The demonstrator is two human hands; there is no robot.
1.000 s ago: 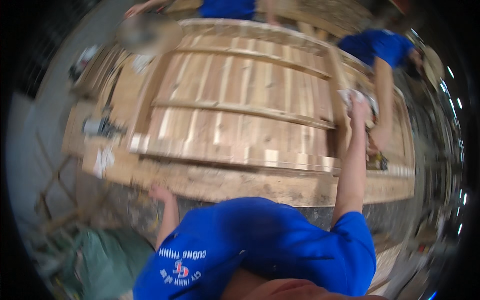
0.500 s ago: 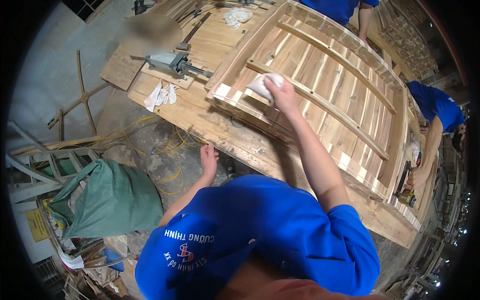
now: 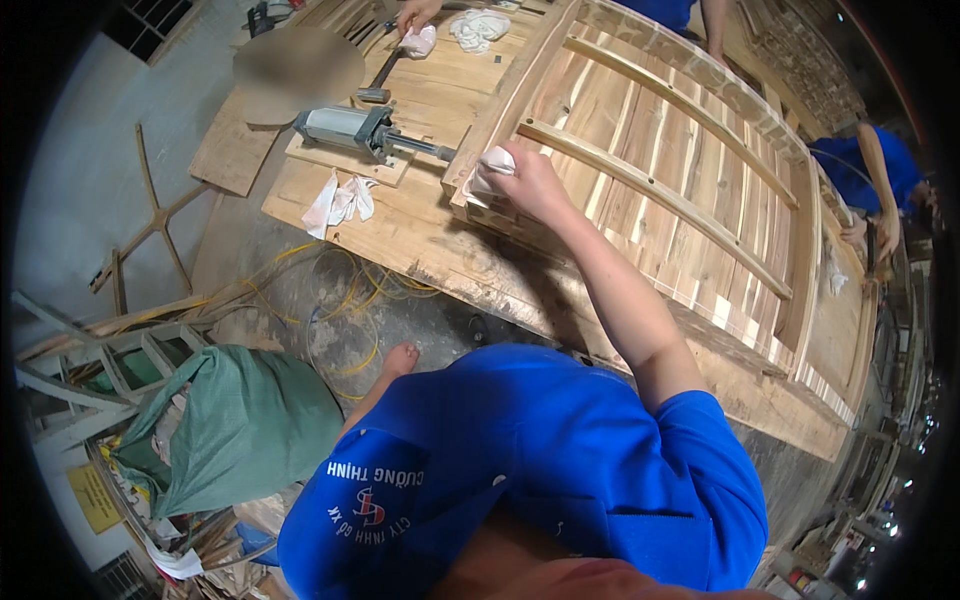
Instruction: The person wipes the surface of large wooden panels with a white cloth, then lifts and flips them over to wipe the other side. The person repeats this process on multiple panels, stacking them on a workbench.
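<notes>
A white rag (image 3: 494, 161) is bunched in my right hand (image 3: 541, 186), which presses it against the near left corner of a wooden panel with a raised frame (image 3: 660, 140). Slats form the panel, and two curved battens (image 3: 655, 190) cross it. Beside that corner, a metal cylinder clamp (image 3: 345, 128) points its rod at the frame. My left hand (image 3: 403, 358) hangs low over the floor, away from the table; its fingers are too foreshortened to read.
The wooden worktable (image 3: 420, 235) carries more white rags (image 3: 340, 203). One co-worker's hand (image 3: 415, 15) holds a rag at the far edge; other people in blue stand behind and at right (image 3: 865, 170). Yellow hose (image 3: 360, 300) and a green sack (image 3: 250, 420) lie left.
My right hand has moved the rag left and down to the frame's corner. My left hand has drawn back toward me. A co-worker's hand with a rag has appeared at the far edge.
</notes>
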